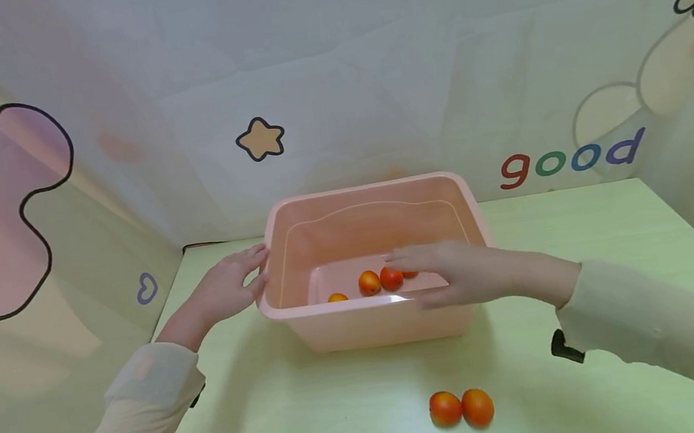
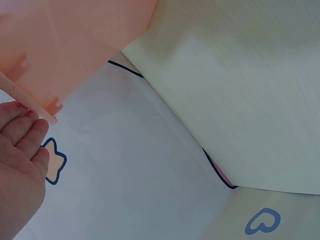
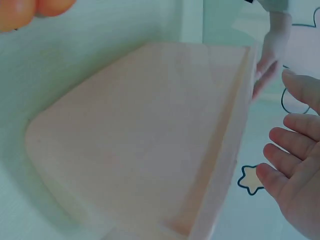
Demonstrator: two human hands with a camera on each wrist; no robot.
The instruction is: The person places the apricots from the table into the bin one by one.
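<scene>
A pink plastic bin [image 1: 386,321] stands on the table with several small orange-red fruits, like little tomatoes [image 1: 369,283], on its floor. My left hand [image 1: 231,281] touches the bin's left rim, its fingertips against the lip [image 2: 30,97] in the left wrist view. Over the bin's front right side hovers my right hand [image 1: 458,271], fingers extended and holding nothing; the right wrist view shows its palm [image 3: 305,175] with the fingers apart. It partly covers one of the fruits inside. Two more such fruits [image 1: 445,409] lie side by side on the table in front of the bin.
The pale green table [image 1: 319,415] runs to a light cloth backdrop [image 1: 359,99] printed with a star, a flower and the word "good". The bin stands near that rear cloth. Cloth also rises along both sides.
</scene>
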